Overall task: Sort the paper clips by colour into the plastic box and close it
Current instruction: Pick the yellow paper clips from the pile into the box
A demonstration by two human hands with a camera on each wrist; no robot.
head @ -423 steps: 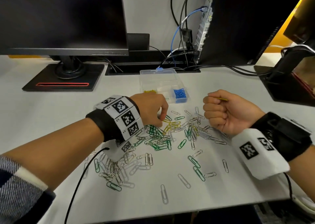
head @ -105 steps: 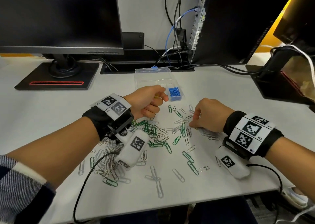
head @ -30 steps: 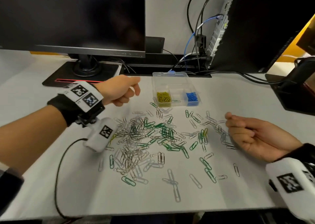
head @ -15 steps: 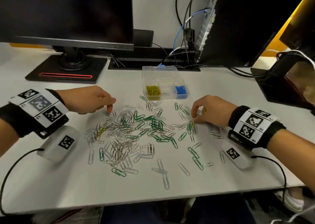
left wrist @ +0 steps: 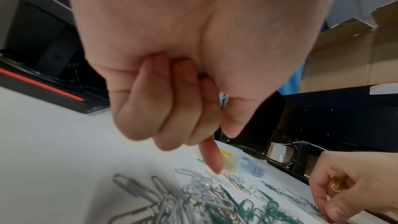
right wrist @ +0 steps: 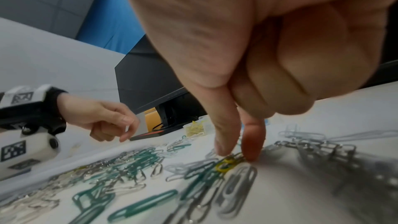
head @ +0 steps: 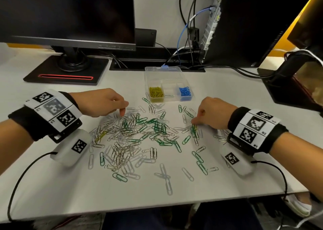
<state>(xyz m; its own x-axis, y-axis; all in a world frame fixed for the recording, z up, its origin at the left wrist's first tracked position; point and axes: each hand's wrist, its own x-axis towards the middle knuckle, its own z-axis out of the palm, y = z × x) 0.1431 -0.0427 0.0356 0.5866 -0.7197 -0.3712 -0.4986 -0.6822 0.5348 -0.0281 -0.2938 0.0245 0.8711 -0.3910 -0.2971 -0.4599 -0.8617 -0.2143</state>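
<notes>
The clear plastic box (head: 170,100) stands open at the back of the table. It has yellow clips (head: 156,94) in the left compartment and blue clips (head: 185,93) in the right one. A loose pile of green, white and silver paper clips (head: 139,133) covers the table's middle. My left hand (head: 123,113) hovers at the pile's far left edge with three fingers curled and index and thumb pointing down (left wrist: 217,156); nothing shows in it. My right hand (head: 194,121) pinches down on a yellow clip (right wrist: 225,165) among green ones. Its curled fingers hold yellow clips (left wrist: 336,185).
A monitor stand (head: 66,70) is at the back left. A computer tower with cables (head: 192,55) is behind the box, and a black stand (head: 288,83) is at the right. Another yellow clip (head: 100,137) lies in the pile's left part. Wrist cables trail toward the front edge.
Within the last second my left hand dropped from beside the box to the pile's edge. My right hand turned palm down and set its fingertips on the clips at the right.
</notes>
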